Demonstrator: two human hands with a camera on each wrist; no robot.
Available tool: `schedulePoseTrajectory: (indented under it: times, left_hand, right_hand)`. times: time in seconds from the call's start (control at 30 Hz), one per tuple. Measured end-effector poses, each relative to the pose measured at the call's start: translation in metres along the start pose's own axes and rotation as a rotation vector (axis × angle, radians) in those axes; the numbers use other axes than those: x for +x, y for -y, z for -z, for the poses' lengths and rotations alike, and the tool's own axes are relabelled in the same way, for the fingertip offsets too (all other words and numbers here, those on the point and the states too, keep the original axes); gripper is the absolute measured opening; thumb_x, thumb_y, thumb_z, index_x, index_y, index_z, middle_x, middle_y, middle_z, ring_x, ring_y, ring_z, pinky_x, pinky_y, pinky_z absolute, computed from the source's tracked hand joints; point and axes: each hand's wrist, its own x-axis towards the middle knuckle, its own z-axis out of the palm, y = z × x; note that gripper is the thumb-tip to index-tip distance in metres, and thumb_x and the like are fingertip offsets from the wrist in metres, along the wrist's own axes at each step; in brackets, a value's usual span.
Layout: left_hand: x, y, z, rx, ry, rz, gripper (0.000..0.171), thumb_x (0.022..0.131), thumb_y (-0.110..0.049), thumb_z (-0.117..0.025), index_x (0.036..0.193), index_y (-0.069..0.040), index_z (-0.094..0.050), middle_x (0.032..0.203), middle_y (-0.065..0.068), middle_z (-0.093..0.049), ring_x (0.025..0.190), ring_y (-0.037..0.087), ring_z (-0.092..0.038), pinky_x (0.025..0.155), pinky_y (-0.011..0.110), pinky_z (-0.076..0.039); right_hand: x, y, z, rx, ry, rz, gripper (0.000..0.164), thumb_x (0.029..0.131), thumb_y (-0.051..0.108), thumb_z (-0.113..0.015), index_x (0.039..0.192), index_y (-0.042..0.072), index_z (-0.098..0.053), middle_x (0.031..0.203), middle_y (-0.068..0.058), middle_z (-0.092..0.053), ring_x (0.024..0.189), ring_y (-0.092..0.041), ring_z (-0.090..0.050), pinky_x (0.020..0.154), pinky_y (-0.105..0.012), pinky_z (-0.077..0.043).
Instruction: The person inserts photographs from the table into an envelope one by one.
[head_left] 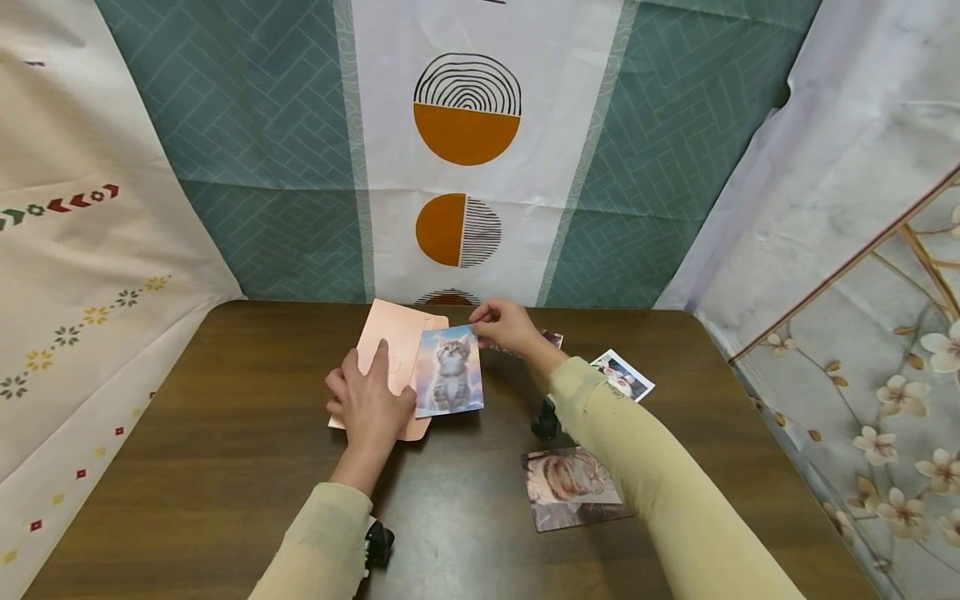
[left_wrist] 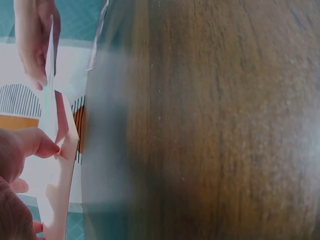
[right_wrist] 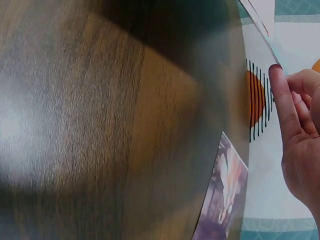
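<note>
A picture card of a grey kitten (head_left: 452, 371) against a pastel sky lies partly over the open side of a peach envelope (head_left: 390, 329). My right hand (head_left: 510, 327) pinches the card near its upper right corner. The envelope is held by my left hand (head_left: 367, 392), fingers spread over its face and thumb at the opening beside the card. In the left wrist view, that thumb (left_wrist: 37, 142) touches the edge of the envelope's mouth (left_wrist: 64, 150), and the card (left_wrist: 49, 107) appears edge-on. Whether the card's left edge is inside the envelope is unclear.
A cat photo (head_left: 547, 512) lies near the right forearm, partly covered by it. Behind that arm is a white-bordered photo (head_left: 633, 383). Another photo (right_wrist: 225, 195), purplish, sits under the right wrist. The brown wooden table (head_left: 225, 433) meets patterned cloths at its back and sides.
</note>
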Motion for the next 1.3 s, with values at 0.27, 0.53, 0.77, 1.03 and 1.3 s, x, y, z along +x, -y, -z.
schedulePoseTrajectory:
  times: [0.27,0.53,0.77,1.03,1.3]
  left_hand:
    - [0.001,-0.003,-0.002,0.003,-0.001,-0.010,0.079,0.082,-0.015,-0.079,0.157,-0.015,-0.053,0.160,0.031,-0.034,0.135,0.057,-0.029,0.090,0.077,-0.035]
    - [0.002,-0.008,0.000,-0.003,0.004,-0.009,0.081,0.083,-0.015,-0.081,0.158,-0.014,-0.051,0.161,0.031,-0.032,0.137,0.057,-0.027,0.092,0.078,-0.034]
    - [0.003,-0.009,0.000,0.008,0.028,0.008,0.083,0.084,-0.017,-0.083,0.159,-0.014,-0.049,0.161,0.031,-0.030,0.138,0.057,-0.026,0.093,0.080,-0.034]
    - [0.000,-0.013,-0.001,0.024,0.023,0.018,0.085,0.084,-0.020,-0.083,0.161,-0.016,-0.047,0.160,0.032,-0.031,0.137,0.059,-0.027,0.091,0.081,-0.036]
    - [0.001,-0.018,-0.003,0.049,0.053,0.033,0.083,0.087,-0.020,-0.080,0.163,-0.017,-0.045,0.163,0.031,-0.026,0.137,0.058,-0.026,0.090,0.080,-0.037]
  right_hand:
    - [0.000,-0.004,-0.007,0.073,-0.039,-0.003,0.018,0.101,0.001,-0.070,0.116,-0.008,-0.069,0.099,-0.013,-0.070,0.071,-0.015,-0.070,0.088,-0.056,-0.061]
    - [0.002,-0.009,-0.014,0.137,-0.068,0.003,0.018,0.100,-0.002,-0.070,0.116,-0.010,-0.068,0.097,-0.013,-0.070,0.079,-0.022,-0.072,0.085,-0.049,-0.063]
    - [0.001,-0.003,-0.026,0.185,-0.075,0.021,0.015,0.101,-0.003,-0.069,0.115,-0.008,-0.069,0.097,-0.012,-0.070,0.076,-0.014,-0.070,0.079,-0.040,-0.065]
    - [0.000,0.000,-0.032,0.111,-0.091,0.055,0.012,0.101,0.001,-0.071,0.113,-0.004,-0.071,0.099,-0.014,-0.073,0.081,-0.029,-0.074,0.083,-0.049,-0.064]
    - [0.001,0.004,-0.028,-0.045,-0.087,0.137,0.011,0.100,0.003,-0.073,0.111,0.001,-0.072,0.100,-0.016,-0.076,0.086,-0.046,-0.074,0.083,-0.056,-0.062]
